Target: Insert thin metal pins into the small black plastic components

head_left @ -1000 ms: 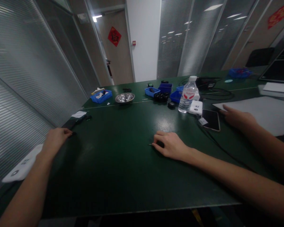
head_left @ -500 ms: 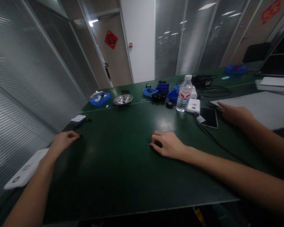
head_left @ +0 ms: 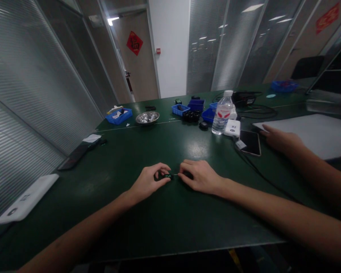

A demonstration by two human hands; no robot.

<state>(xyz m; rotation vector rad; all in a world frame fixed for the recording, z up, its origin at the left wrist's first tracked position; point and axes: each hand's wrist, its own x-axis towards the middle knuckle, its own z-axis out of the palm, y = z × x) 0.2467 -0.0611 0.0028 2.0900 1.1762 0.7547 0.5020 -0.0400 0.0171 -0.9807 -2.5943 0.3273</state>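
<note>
At the middle of the green table, my left hand [head_left: 149,181] pinches a small dark piece with a green tint [head_left: 168,176] between thumb and fingers. It is too small to name surely. Facing it, my right hand [head_left: 200,175] rests on the tabletop, thumb and forefinger closed on a thin, light, pin-like piece [head_left: 175,174]. That pin-like piece points left at the dark piece; I cannot tell whether the two touch.
Another person's hand [head_left: 284,141] lies by a white sheet [head_left: 307,132] at right. Near it are a phone [head_left: 250,143], a white power bank [head_left: 232,128] and a water bottle [head_left: 222,113]. A metal bowl [head_left: 147,118] and blue trays [head_left: 119,116] stand further back. Another white power bank [head_left: 28,199] lies left.
My left hand has moved right, from the table's left side to just beside my right hand, carrying the small dark piece. My right hand has hardly moved.
</note>
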